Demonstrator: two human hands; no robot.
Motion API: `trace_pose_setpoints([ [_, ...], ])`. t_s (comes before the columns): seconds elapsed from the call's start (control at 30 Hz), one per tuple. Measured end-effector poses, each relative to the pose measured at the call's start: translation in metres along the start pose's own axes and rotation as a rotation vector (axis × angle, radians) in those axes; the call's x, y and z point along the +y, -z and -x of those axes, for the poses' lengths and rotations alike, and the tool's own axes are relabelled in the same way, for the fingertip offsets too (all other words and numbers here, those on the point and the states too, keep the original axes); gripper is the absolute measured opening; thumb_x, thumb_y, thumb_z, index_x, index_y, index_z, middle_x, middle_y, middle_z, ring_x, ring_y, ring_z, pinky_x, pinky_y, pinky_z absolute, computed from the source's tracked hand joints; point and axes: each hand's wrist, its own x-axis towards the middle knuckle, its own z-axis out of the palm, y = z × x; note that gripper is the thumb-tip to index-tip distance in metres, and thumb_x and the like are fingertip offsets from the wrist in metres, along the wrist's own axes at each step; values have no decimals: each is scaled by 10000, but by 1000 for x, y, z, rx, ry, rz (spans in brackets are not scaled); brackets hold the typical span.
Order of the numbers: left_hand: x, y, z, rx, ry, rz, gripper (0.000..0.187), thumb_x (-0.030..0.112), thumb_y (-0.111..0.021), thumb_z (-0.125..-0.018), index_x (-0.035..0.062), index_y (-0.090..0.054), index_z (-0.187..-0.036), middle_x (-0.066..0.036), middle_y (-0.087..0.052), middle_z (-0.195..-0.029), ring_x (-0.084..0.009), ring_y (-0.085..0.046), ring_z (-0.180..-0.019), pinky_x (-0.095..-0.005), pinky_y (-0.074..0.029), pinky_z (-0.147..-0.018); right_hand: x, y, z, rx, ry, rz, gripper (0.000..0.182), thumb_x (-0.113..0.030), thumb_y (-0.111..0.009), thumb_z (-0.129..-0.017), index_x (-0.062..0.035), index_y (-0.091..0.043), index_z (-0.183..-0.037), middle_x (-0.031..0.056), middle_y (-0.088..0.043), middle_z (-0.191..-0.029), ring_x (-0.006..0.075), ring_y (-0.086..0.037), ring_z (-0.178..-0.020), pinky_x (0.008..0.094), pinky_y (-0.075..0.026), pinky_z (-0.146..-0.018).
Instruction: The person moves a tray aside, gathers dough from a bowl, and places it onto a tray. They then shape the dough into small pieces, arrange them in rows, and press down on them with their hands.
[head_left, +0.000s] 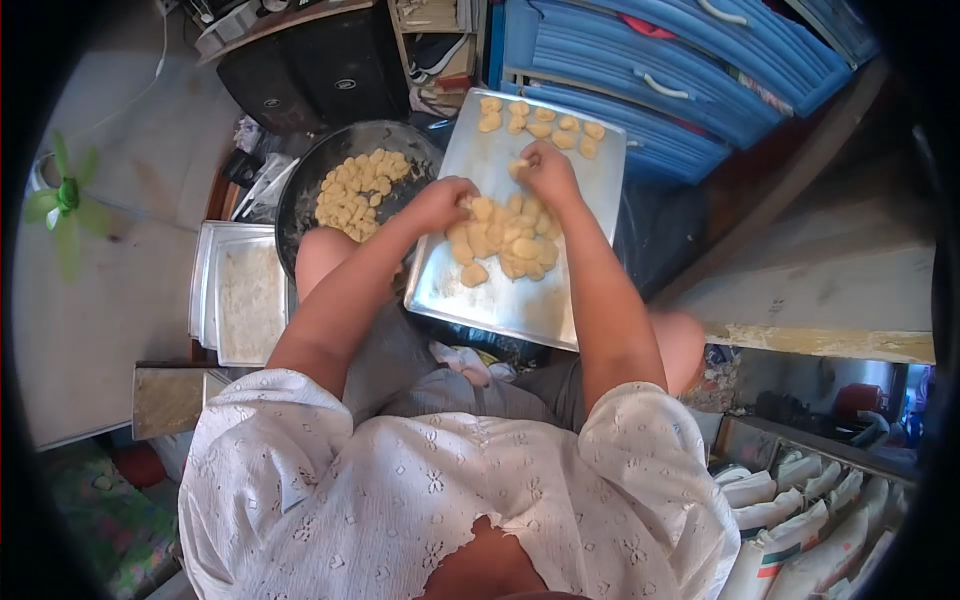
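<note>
A metal baking tray [470, 300] lies in front of me, over my lap. Pieces of pale yellow dough [515, 235] are heaped on its middle. Along the tray's far edge, more dough pieces [540, 129] sit in short rows, in pairs. My right hand [550, 178] pinches a small dough piece [518, 168] between its fingertips, just short of those rows. At the left side of the heap, my left hand [440, 206] has its fingers closed on a dough piece [481, 208], partly hidden by the fingers.
To the left, a large dark round pan [290, 215] holds many more dough pieces. Several stacked trays [250, 300] lie beside it. Blue drawers [620, 80] stand behind the baking tray, black speakers [310, 75] at the back left. A green fan [66, 196] is far left; filled packets [800, 520] stand lower right.
</note>
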Motion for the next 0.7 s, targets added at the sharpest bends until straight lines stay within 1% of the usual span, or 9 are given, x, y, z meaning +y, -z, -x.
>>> trace_pose_setpoints([
  [0.13,-29,8,-24,54,129,391,274,82,-629,-754,-3,-603,-1013,-82,-618,-785,-154,-604,-692,-292,-496,-624,-5,-11,-31,79,55,21,265,-66,-668,-649,-72,-675,-914,141,-648,-923,278,-605,-929,354,-468,-781],
  [0.2,-32,13,-37,90,164,499,274,70,-624,-757,2,-603,-1022,-83,-613,-788,-161,-604,-690,-288,-499,-612,5,-28,-43,249,194,232,251,-71,-653,-661,-62,-678,-911,164,-625,-983,296,-592,-947,367,-466,-803],
  [0.3,-35,16,-53,118,248,625,261,35,-600,-809,10,-580,-1068,-65,-614,-870,-117,-579,-717,-259,-511,-630,17,-39,-45,164,316,282,246,-99,-648,-682,-63,-685,-923,179,-601,-1017,322,-577,-966,381,-465,-819],
  [0.4,-28,16,-71,326,262,542,332,50,-608,-792,21,-590,-1122,-53,-586,-846,-131,-580,-735,-274,-508,-632,4,-36,-28,31,204,258,292,-192,-678,-693,-72,-683,-960,172,-597,-1032,333,-573,-978,394,-460,-841],
  [0.43,-32,14,-82,330,252,554,332,50,-608,-792,21,-590,-1122,-53,-586,-846,-131,-580,-735,-274,-508,-632,-5,-39,-17,-178,57,269,352,-271,-701,-693,-81,-677,-989,157,-589,-1037,341,-570,-979,405,-453,-857],
  [0.47,-40,8,-95,345,171,423,312,62,-628,-768,19,-615,-1077,-72,-582,-842,-162,-589,-749,-301,-507,-655,2,-48,-7,-259,238,338,393,-326,-715,-685,-95,-672,-1000,148,-588,-999,336,-572,-980,401,-453,-862],
  [0.53,-39,-1,-106,352,90,298,292,74,-648,-745,18,-641,-1031,-90,-578,-838,-193,-599,-764,-328,-505,-679,-15,-45,9,-349,275,362,291,-215,-697,-700,-103,-684,-968,133,-588,-931,333,-576,-933,392,-461,-824],
  [0.6,-29,-2,-107,477,-1,-197,253,112,-675,-703,21,-674,-939,-143,-594,-856,-277,-602,-841,-384,-485,-749,-8,-37,3,-366,305,275,260,-170,-687,-706,-104,-687,-958,128,-589,-918,332,-577,-912,388,-464,-808],
  [0.7,-23,-5,-108,465,8,-187,235,125,-674,-689,32,-681,-905,-172,-601,-858,-340,-578,-890,-412,-467,-797,-1,-9,-14,165,232,149,181,-79,-666,-708,-68,-679,-888,133,-607,-898,324,-585,-849,372,-467,-771],
])
